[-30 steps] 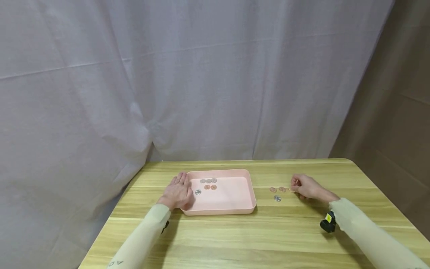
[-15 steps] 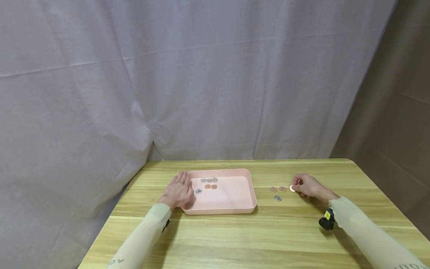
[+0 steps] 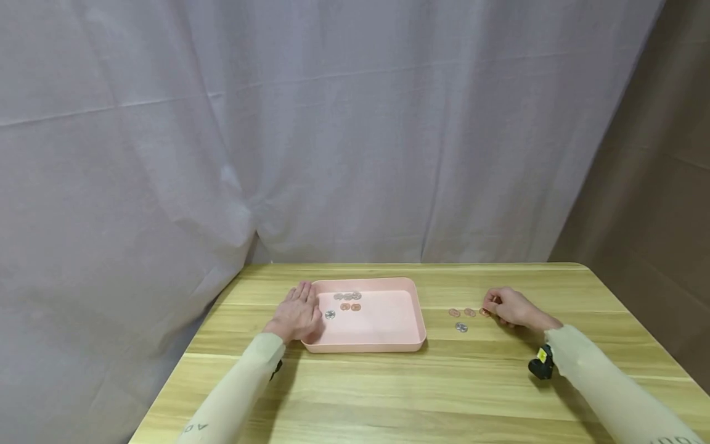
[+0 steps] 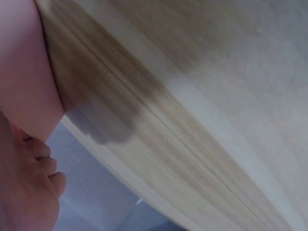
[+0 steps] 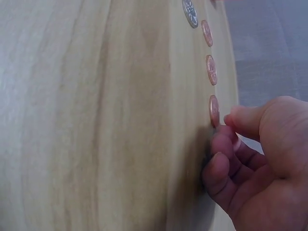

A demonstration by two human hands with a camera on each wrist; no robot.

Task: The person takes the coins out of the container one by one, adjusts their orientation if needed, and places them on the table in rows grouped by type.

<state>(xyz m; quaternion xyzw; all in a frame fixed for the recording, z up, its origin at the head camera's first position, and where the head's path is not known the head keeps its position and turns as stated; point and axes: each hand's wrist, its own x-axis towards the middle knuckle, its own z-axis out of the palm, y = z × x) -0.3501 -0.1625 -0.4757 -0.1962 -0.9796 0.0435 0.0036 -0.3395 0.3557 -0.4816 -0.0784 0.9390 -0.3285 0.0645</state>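
My left hand [image 3: 295, 312] lies along the left side of a shallow pink tray [image 3: 383, 344], its fingers straight and pointing away from me. Three silver coins [image 3: 347, 297] form a line toward the tray's back, two copper coins [image 3: 350, 307] sit below them, and another silver coin [image 3: 330, 314] is near the left wall. On the table right of the tray, my right hand [image 3: 510, 306] pinches the edge of a copper coin [image 5: 214, 109] between thumb and index finger. This coin ends a row with two more copper coins [image 3: 462, 312]; a silver coin [image 3: 461, 327] lies in front.
The wooden table [image 3: 360, 401] has rounded corners, and a grey cloth [image 3: 344, 154] hangs behind it. A brown cloth [image 3: 654, 185] stands at the right. Each wrist bears a strapped black camera, the right camera [image 3: 541, 362] showing a yellow mark.
The copper coin at my right fingertips flashed bright half a second ago and now shows its copper face, lower beside the row. My left hand stays at the tray; the view shifts slightly.
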